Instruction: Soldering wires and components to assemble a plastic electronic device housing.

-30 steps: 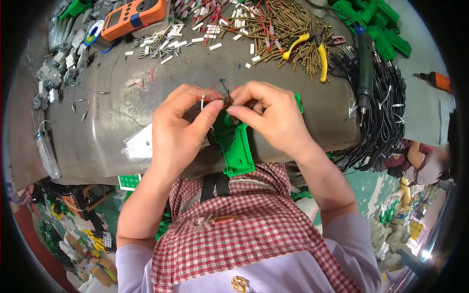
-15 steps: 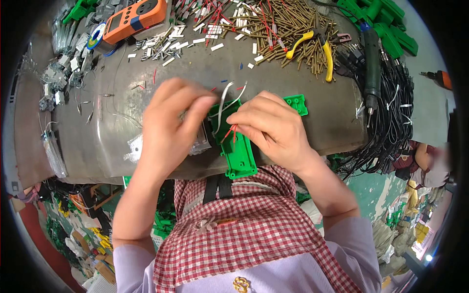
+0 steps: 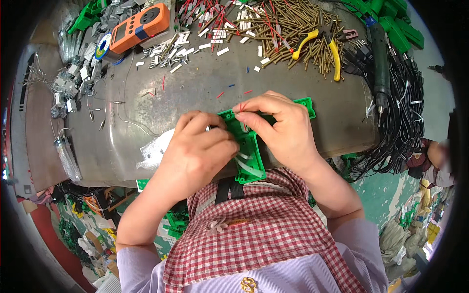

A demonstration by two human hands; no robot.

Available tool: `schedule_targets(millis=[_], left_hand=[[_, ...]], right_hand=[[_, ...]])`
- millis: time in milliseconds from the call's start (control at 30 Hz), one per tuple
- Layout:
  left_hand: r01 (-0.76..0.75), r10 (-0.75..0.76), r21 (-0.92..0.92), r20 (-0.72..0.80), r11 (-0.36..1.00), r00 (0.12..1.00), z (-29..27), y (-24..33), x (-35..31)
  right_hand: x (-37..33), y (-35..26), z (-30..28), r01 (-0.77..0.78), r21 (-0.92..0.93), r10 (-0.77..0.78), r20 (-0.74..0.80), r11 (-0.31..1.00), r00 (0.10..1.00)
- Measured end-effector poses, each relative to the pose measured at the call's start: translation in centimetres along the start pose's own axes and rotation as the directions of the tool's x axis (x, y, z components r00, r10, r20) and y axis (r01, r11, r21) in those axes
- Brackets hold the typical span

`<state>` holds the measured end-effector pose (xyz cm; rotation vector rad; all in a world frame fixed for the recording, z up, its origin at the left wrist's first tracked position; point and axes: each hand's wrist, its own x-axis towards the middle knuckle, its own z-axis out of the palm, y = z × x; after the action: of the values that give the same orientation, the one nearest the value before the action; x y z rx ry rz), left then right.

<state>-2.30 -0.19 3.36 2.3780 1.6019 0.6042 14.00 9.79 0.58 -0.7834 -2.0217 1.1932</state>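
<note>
An open green plastic case (image 3: 251, 146) lies at the table's near edge, partly covered by my hands. My right hand (image 3: 283, 122) pinches thin red wires (image 3: 243, 106) between thumb and forefinger above the case's far part. My left hand (image 3: 201, 146) is curled at the case's left side, its fingers closed. Blurred white wires (image 3: 249, 167) stretch from its fingertips across the inside of the case. A smaller green plastic piece (image 3: 306, 107) shows behind my right hand. Clear plastic packaging (image 3: 154, 152) lies beside my left hand.
Across the back are an orange meter (image 3: 141, 28), a solder spool (image 3: 103, 46), a heap of brass-coloured rods (image 3: 273, 29) and yellow-handled pliers (image 3: 335, 58). A power screwdriver (image 3: 379, 68) and bundled black cables (image 3: 403, 117) lie at right. Small grey parts (image 3: 66, 83) are piled at left.
My left hand has come down from above to the case's left side. The white wires, upright before, now stretch toward its near end. My right hand still pinches the red wires.
</note>
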Motion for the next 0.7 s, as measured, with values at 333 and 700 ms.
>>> schedule_targets(millis=[333,700], left_hand=[[0.366,-0.678,-0.837,-0.007,0.405,0.735,-0.3,-1.2,1.2],[0.375,-0.701,-0.857,0.022,0.354,0.712,0.1,-1.3,1.4]], right_hand=[[0.5,-0.6,1.3,-0.006,0.002,0.006,0.016,1.0,1.0],[0.5,-0.3,1.5,0.051,0.015,-0.051,-0.012,0.999,0.999]])
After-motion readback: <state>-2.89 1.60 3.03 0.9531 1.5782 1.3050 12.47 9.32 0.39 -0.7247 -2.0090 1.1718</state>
